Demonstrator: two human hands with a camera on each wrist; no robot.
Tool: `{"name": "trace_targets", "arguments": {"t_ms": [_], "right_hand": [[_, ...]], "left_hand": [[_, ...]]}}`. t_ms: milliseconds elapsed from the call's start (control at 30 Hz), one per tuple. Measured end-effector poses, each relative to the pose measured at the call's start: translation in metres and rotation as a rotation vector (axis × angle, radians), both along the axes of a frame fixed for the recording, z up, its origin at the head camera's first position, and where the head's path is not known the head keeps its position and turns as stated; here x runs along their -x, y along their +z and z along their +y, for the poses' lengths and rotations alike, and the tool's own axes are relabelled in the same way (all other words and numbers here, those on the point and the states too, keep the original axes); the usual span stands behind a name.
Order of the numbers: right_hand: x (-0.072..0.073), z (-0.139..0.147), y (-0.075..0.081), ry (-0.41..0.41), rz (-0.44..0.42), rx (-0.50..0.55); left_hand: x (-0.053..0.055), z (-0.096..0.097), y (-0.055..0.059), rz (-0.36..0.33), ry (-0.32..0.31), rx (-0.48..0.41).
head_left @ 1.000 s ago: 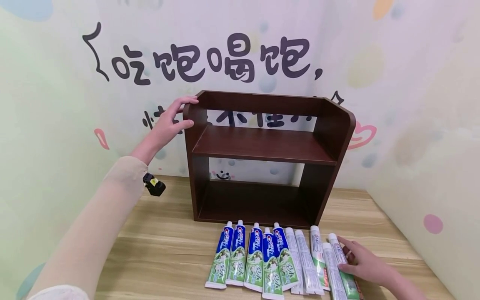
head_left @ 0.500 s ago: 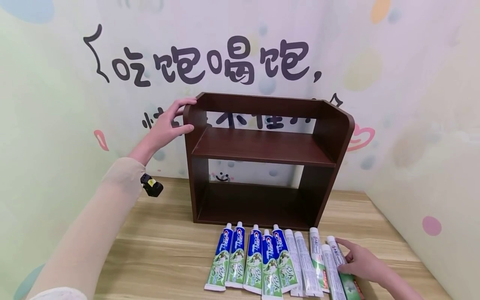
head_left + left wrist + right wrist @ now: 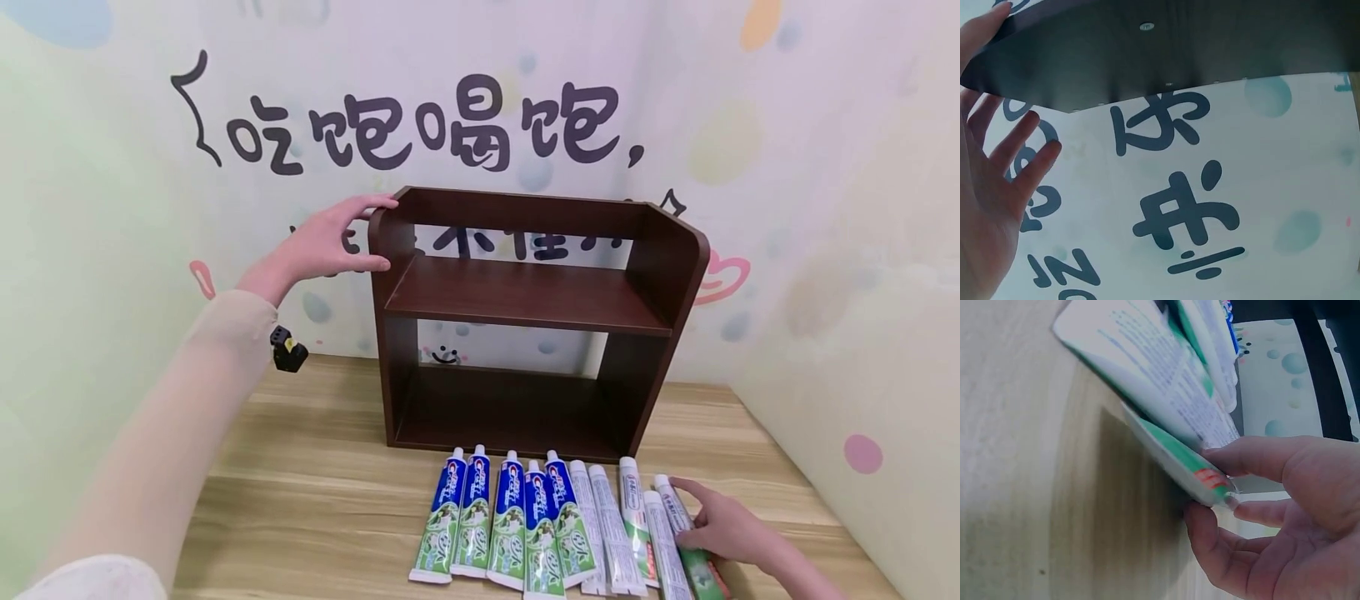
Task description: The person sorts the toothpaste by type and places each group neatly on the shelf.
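Observation:
My left hand (image 3: 315,242) touches the upper left corner of a dark brown two-tier shelf (image 3: 525,293). Its fingertips reach the top edge and the thumb lies lower, at the front edge. In the left wrist view the fingers are spread and fairly straight beside the dark panel (image 3: 1166,53). Low on the right, my right hand (image 3: 723,527) pinches the rightmost toothpaste tube (image 3: 702,571), thumb on one side and fingers on the other. The right wrist view shows that tube (image 3: 1175,453) tilted, its green and red edge between thumb and fingertips.
Several blue-and-green toothpaste tubes (image 3: 510,517) lie side by side before the shelf. Several mostly white tubes (image 3: 615,533) lie right of them, close to my right hand. The wooden tabletop (image 3: 322,500) meets a printed wall (image 3: 750,208) behind and at both sides.
My left wrist and forearm have shifted slightly left and up, while the fingertips stay at the shelf corner. My right hand keeps its hold on the tube with little movement.

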State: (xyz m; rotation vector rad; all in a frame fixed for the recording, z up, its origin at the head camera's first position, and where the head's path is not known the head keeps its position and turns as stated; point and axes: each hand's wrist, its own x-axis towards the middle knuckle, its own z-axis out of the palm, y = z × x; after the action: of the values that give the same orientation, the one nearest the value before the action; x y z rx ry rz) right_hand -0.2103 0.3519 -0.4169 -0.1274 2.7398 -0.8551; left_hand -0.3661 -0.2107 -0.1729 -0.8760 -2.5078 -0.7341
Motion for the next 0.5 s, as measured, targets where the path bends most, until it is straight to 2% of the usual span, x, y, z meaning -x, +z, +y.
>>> {"name": "trace_targets", "arguments": {"t_ms": [133, 367, 500], "right_hand": [[0.000, 0.004, 0.004, 0.024, -0.042, 0.072], [0.000, 0.010, 0.004, 0.040, -0.108, 0.171], [0.001, 0.015, 0.005, 0.052, -0.109, 0.196]], "left_hand": [[0.001, -0.001, 0.000, -0.026, -0.003, 0.008], [-0.001, 0.001, -0.001, -0.157, -0.053, -0.134], [-0.001, 0.001, 0.000, -0.214, -0.055, -0.136]]}}
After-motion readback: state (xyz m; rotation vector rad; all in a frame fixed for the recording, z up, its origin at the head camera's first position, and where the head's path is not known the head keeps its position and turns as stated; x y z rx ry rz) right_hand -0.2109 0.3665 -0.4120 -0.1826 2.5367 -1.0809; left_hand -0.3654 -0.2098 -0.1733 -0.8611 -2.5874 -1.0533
